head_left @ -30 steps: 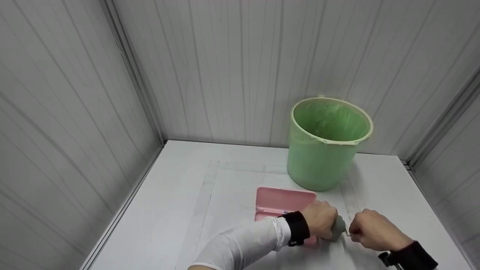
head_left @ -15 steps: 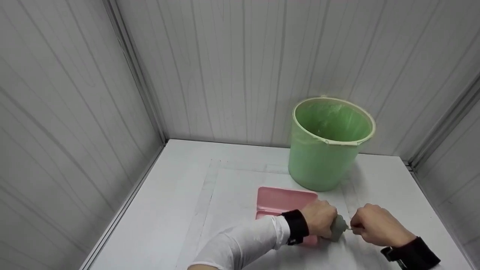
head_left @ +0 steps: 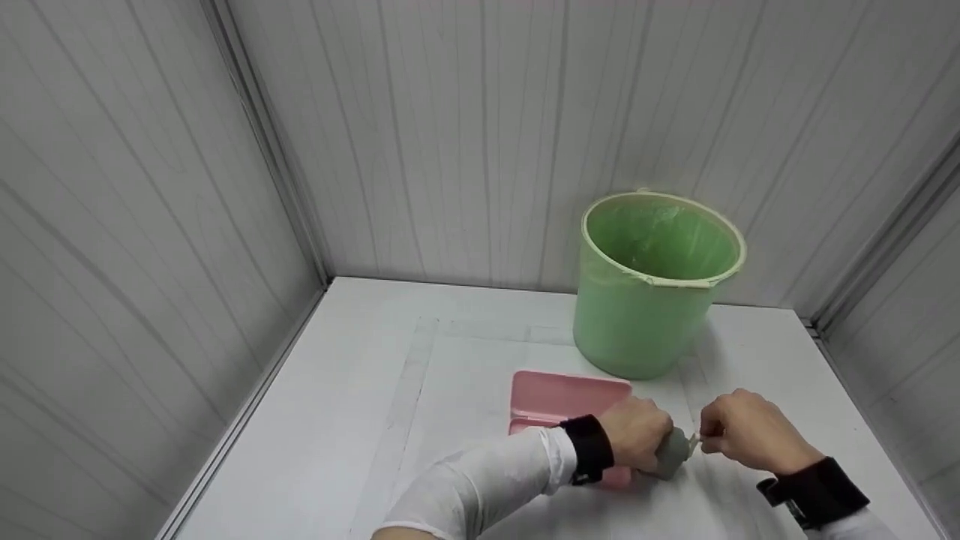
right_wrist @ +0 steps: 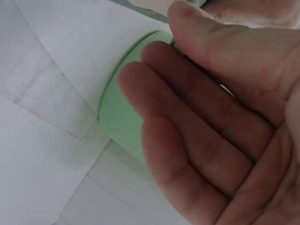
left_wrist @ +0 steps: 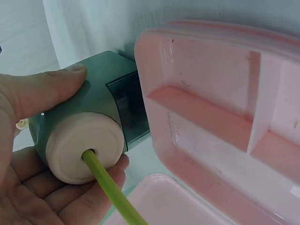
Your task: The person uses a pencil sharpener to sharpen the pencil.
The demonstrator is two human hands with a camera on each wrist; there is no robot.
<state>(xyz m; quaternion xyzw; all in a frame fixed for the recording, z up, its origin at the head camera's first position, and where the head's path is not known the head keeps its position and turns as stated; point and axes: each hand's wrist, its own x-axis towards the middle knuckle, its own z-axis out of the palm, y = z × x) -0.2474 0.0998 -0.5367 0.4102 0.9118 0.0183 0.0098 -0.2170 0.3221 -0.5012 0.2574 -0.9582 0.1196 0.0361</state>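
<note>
My left hand (head_left: 637,433) grips a grey-green crank pencil sharpener (head_left: 670,454) on its side, with the thumb on one face and fingers beneath in the left wrist view. A green pencil (left_wrist: 112,187) sticks into the hole of the sharpener's round cream front (left_wrist: 70,154); a dark see-through drawer (left_wrist: 131,108) faces the pink box. On the far side, my right hand (head_left: 754,433) pinches the small pale crank handle (head_left: 694,442) between thumb and forefinger. In the right wrist view, the other fingers (right_wrist: 187,126) are curled in and hide most of the crank.
A pink divided box (left_wrist: 201,108) lies open beside the sharpener, its lid (head_left: 570,395) toward the back, partly hidden by my left arm. Behind it stands a tall green bucket (head_left: 645,322). Grey panel walls (head_left: 450,150) enclose the white table (head_left: 360,360).
My right hand has moved a little away from me, swinging the crank handle from low to higher. The left hand stays in place around the sharpener.
</note>
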